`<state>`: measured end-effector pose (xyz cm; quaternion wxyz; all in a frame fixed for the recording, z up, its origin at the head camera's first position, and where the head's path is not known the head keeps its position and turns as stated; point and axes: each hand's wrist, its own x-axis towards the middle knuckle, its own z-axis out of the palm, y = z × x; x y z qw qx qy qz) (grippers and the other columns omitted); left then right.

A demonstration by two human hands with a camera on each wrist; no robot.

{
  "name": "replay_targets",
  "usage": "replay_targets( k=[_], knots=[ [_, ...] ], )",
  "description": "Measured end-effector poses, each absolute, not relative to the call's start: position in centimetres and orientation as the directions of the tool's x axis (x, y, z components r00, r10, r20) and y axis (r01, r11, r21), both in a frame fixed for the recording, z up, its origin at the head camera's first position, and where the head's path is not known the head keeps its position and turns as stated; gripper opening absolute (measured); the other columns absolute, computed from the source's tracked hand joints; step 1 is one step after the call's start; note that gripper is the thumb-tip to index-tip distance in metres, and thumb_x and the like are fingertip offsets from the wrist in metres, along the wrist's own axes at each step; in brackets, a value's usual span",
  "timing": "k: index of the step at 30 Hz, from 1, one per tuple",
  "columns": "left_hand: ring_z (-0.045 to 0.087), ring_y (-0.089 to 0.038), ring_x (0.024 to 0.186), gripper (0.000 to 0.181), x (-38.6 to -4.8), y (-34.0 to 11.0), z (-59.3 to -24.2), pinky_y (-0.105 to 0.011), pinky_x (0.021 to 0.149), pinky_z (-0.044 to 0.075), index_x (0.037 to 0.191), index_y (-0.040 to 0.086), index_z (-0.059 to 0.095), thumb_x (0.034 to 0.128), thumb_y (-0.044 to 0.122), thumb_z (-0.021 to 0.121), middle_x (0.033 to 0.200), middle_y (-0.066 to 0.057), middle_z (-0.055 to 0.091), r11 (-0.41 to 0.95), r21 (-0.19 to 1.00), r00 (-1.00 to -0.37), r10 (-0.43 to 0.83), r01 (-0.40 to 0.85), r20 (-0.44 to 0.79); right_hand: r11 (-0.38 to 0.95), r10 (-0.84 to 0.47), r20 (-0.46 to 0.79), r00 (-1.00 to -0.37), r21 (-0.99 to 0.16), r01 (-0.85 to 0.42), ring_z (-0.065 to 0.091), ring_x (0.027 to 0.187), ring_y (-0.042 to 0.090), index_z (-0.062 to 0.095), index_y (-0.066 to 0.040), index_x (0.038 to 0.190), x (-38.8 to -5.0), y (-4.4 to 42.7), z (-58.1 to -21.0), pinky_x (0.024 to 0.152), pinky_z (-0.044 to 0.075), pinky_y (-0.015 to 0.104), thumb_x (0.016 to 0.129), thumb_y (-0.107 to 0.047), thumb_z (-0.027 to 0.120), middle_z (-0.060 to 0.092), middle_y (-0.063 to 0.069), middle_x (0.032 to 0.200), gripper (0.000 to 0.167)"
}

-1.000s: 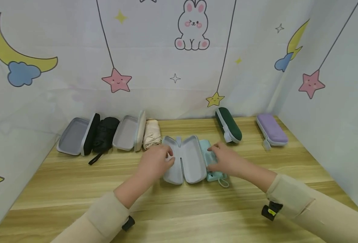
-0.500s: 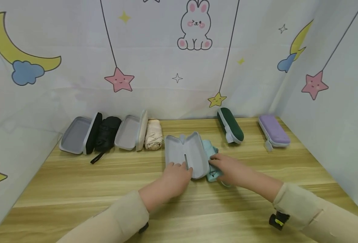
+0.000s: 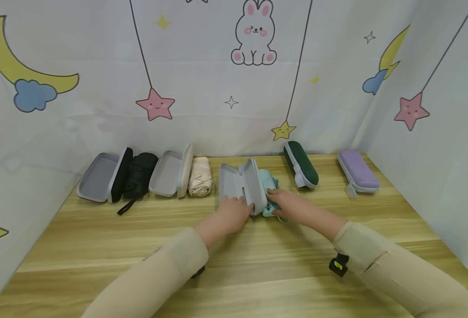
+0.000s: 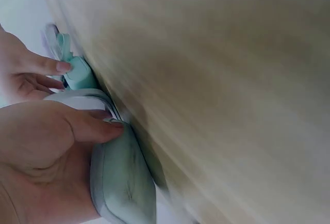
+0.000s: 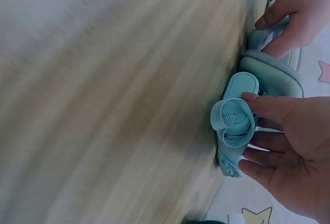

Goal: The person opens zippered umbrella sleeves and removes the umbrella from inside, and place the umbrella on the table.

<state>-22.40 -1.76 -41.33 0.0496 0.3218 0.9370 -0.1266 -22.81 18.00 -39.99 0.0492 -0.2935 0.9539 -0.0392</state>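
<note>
An open hard-shell zip case (image 3: 254, 183), grey inside and pale green outside, lies mid-table, its right half tilted up. My left hand (image 3: 234, 213) grips its near end, the thumb on the green outside (image 4: 124, 180) in the left wrist view. The fingers reach over into the shell and are partly hidden. Against the case's right side lies a teal folding umbrella (image 3: 268, 177) with a wrist strap (image 5: 232, 123). My right hand (image 3: 291, 205) holds this umbrella, thumb on its handle end and fingers along its side.
Two open cases, one black (image 3: 122, 176) and one cream (image 3: 185, 171), stand at the back left. Beside them lie a black folded umbrella (image 3: 140, 174) and a cream folded umbrella (image 3: 200, 176). Closed cases, dark green (image 3: 302, 164) and purple (image 3: 358, 171), lie at the back right.
My left hand has come from the left half of the case to its near end. Case and umbrella have slid back toward the wall together, and the right half has tilted up.
</note>
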Motion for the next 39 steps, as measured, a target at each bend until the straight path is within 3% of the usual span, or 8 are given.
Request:
replay_targets(
  k=[6,22,29,34,39],
  knots=[
    [0.051,-0.029,0.124,0.043,-25.1,-1.9,-41.0,-0.052,0.099,0.039,0.148,0.024,0.044,0.1047,0.025,0.045,0.143,-0.01,0.05,0.766,-0.201,-0.79,0.572,0.611,-0.222,0.84,-0.541,-0.121,-0.832,-0.043,-0.54,0.046,0.129,0.037,0.052,0.006,0.136,-25.7,17.6,-39.6,0.102,0.04,0.044,0.09,-0.019,0.071,0.045,0.024,0.143,0.056],
    [0.041,-0.032,0.134,0.051,-29.5,-1.9,-39.8,-0.054,0.108,0.029,0.154,0.023,0.032,0.1045,0.019,0.046,0.152,-0.01,0.038,0.792,-0.146,-0.783,0.526,0.593,-0.331,0.873,-0.487,-0.19,-0.852,-0.063,-0.484,0.045,0.129,0.038,0.039,0.005,0.145,-30.9,16.8,-38.7,0.105,0.037,0.045,0.095,-0.021,0.065,0.041,0.023,0.146,0.063],
    [0.042,-0.03,0.134,0.053,-29.4,-2.0,-39.7,-0.049,0.107,0.032,0.154,0.023,0.031,0.1039,0.019,0.048,0.152,-0.01,0.038,0.77,-0.192,-0.781,0.537,0.608,-0.319,0.885,-0.465,-0.2,-0.862,-0.074,-0.46,0.041,0.133,0.038,0.039,0.001,0.147,-31.4,16.9,-39.0,0.106,0.035,0.046,0.096,-0.022,0.064,0.036,0.02,0.15,0.061],
    [0.039,-0.028,0.136,0.049,-29.7,-1.8,-40.1,-0.047,0.11,0.029,0.153,0.024,0.033,0.1054,0.021,0.044,0.154,-0.008,0.035,0.76,-0.218,-0.784,0.55,0.613,-0.288,0.883,-0.468,-0.186,-0.864,-0.142,-0.447,0.035,0.137,0.037,0.043,-0.001,0.146,-31.2,18.0,-38.3,0.108,0.032,0.048,0.099,-0.022,0.06,0.032,0.019,0.153,0.055],
    [0.038,-0.026,0.137,0.047,-30.1,-1.7,-40.5,-0.047,0.111,0.028,0.151,0.023,0.038,0.1048,0.018,0.045,0.152,-0.006,0.039,0.75,-0.222,-0.781,0.587,0.624,-0.212,0.896,-0.438,-0.117,-0.891,-0.134,-0.423,0.038,0.135,0.039,0.049,0.003,0.14,-31.4,20.2,-36.4,0.108,0.031,0.05,0.098,-0.022,0.06,0.042,0.023,0.146,0.05]
  ],
)
